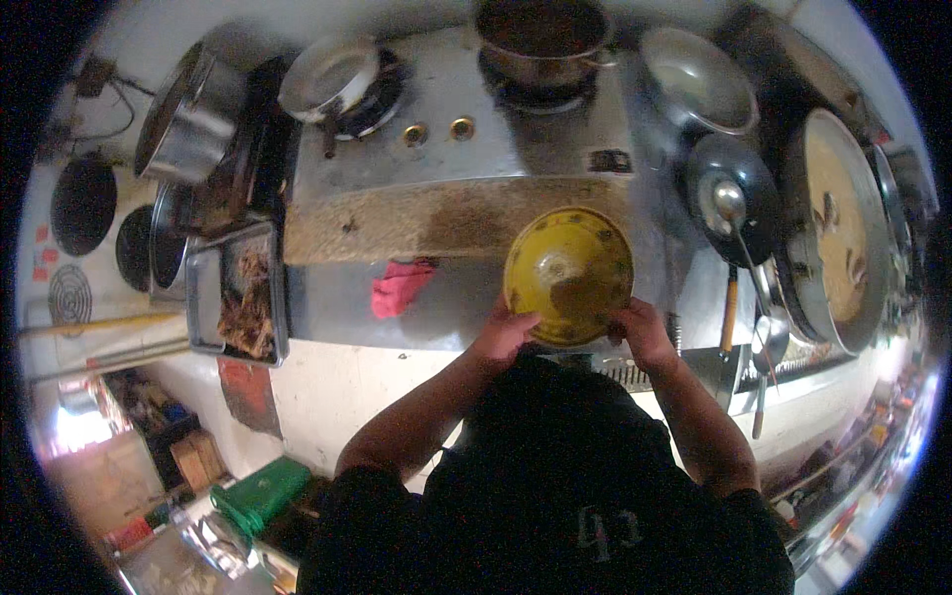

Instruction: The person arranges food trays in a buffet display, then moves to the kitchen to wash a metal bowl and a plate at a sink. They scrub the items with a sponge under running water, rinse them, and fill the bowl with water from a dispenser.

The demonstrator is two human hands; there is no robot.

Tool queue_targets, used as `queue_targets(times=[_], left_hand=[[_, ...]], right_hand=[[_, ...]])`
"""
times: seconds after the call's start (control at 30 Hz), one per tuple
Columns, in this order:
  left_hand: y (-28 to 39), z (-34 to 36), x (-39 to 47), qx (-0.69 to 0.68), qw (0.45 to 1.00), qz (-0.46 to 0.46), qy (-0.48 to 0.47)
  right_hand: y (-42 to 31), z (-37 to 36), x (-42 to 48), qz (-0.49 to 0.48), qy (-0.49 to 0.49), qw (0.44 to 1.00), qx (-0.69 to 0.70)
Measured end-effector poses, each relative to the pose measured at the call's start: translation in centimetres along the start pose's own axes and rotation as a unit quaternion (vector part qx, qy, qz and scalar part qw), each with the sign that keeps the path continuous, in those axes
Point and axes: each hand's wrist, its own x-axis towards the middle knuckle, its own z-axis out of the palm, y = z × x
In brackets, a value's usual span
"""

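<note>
A round yellow bowl [569,275] with dark marks around its rim is held in front of me over the near edge of the steel counter. My left hand [507,332] grips its lower left rim, thumb on top. On the lower right rim, my right hand [645,335] has hold of it too. Inside the bowl a shadow falls on the right; I cannot tell whether it holds anything. A crumpled pink cloth [401,288] lies on the steel counter [335,305] to the left of the bowl.
Behind the counter stand a white pan [331,78] and a large dark pot [541,44] on burners. To the right are a wok [732,193] with a ladle [730,199] and a wide pan of pale liquid [840,230]. At left sits a metal tray [279,297] with browned food.
</note>
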Motion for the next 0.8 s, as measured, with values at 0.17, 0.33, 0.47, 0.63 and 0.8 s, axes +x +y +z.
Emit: queue_targets(times=[0.17,0.33,0.47,0.63,0.8], left_hand=[[7.1,-5.3,-8.9,-0.086,0.966,0.189,0.151],[11.0,-12.5,-21.5,-0.112,0.893,0.305,0.311],[10.1,-13.7,-27.2,-0.111,0.827,0.384,0.395],[6.9,-15.4,-28.9,-0.147,0.81,0.352,0.445],[5.5,-15.9,-23.9,-0.052,0.868,0.322,0.375]], right_hand=[[-4.0,8.5,4.7,-0.045,-0.272,0.958,-0.075],[-2.4,20.9,13.4,-0.417,-0.214,0.728,-0.5],[-3.5,30.0,18.0,-0.595,-0.081,0.567,-0.563],[-3.2,31.9,19.0,-0.419,-0.171,0.738,-0.501],[-8.4,27.4,12.7,-0.225,-0.161,0.932,-0.236]])
